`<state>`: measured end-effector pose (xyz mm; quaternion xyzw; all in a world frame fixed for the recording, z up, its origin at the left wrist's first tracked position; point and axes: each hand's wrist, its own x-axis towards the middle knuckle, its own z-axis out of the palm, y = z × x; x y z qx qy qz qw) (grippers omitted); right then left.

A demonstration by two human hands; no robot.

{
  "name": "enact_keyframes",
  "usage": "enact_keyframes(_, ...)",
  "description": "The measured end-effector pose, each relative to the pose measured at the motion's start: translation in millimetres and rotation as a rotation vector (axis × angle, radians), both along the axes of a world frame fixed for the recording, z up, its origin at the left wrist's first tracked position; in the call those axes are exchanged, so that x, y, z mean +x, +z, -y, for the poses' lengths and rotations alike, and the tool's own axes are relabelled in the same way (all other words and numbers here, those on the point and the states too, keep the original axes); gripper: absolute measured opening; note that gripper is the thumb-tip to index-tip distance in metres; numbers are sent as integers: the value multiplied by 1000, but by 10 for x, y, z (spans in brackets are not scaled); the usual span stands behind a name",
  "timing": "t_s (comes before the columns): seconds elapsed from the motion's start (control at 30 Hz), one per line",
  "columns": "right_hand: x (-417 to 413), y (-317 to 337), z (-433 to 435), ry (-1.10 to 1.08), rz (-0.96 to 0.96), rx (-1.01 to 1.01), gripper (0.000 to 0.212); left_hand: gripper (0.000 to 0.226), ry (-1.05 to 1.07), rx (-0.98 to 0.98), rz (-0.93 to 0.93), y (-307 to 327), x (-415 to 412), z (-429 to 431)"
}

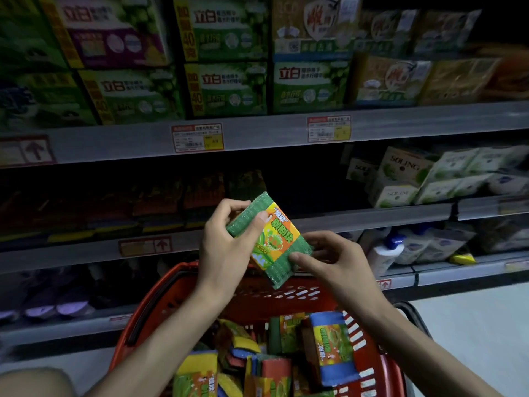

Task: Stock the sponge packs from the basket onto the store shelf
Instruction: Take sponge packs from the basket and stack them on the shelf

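At the far left we face a dim store shelf [257, 133] whose middle tier holds a dark row of sponge packs [160, 207], hard to make out in the shadow. Moving right, our left hand [226, 242] grips the upper left part of a green sponge pack [270, 239], thumb pressed on its printed face and fingers curled over its top edge and behind it. The pack is a green scouring pad wrapped in an orange and yellow paper band with green lettering; it is tilted, with its upper end leaning left, and raised above the far rim of the red basket [183, 285], in front of the middle tier. Our right hand [335, 262] pinches the pack's lower right corner between thumb and fingertips, the other fingers loosely bent. Near us, inside the basket, lie more packs in a jumble, among them a blue sponge pack [332, 348] with the same kind of band. On the far right, the shelf carries white boxes [406, 179] and bottles [383, 253].
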<state>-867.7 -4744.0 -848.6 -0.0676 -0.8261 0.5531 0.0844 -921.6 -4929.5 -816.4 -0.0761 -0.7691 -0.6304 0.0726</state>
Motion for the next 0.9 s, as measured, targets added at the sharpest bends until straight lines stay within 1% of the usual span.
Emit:
enact_keyframes(0.07, -1, -7, 2, -29, -16, -25, 29, 18, -15, 6, -28, -29, 7, -14)
enact_keyframes(0.13, 1, -33, -6, -32, -33, 9, 28, 17, -33, -15, -42, -58, 17, -19)
enact_keyframes(0.2, 13, -48, -15, -29, -53, -24, 24, 19, -48, -41, -52, -83, 8, -14)
enact_keyframes(0.3, 25, -45, -45, -42, -60, -102, 22, 36, -58, -83, -70, -115, -18, 12)
enact_keyframes(0.37, 10, -47, -73, -80, -56, -150, 22, 48, -44, -66, -41, -134, -10, 9)
enact_keyframes(0.4, -1, -53, -91, -111, -54, -182, 24, 49, -33, -36, -11, -144, -3, -5)
enact_keyframes(0.43, -15, -60, -113, -144, -51, -236, 25, 45, -25, 0, 24, -162, 11, -22)
enact_keyframes(0.53, -51, -53, -171, -218, -27, -446, 30, 21, -50, 59, 137, -208, 88, -99)
enact_keyframes(0.6, -84, -19, -185, -250, -27, -517, 31, 18, -115, 63, 182, -234, 137, -157)
enact_keyframes(0.7, -145, 14, -167, -267, -65, -480, 26, 27, -189, 54, 189, -230, 161, -230)
enact_keyframes(0.8, -181, -5, -162, -291, -116, -414, 16, 33, -200, 45, 172, -238, 127, -277)
enact_keyframes(0.9, -219, -44, -178, -304, -167, -318, 15, 36, -211, 27, 168, -282, 110, -325)
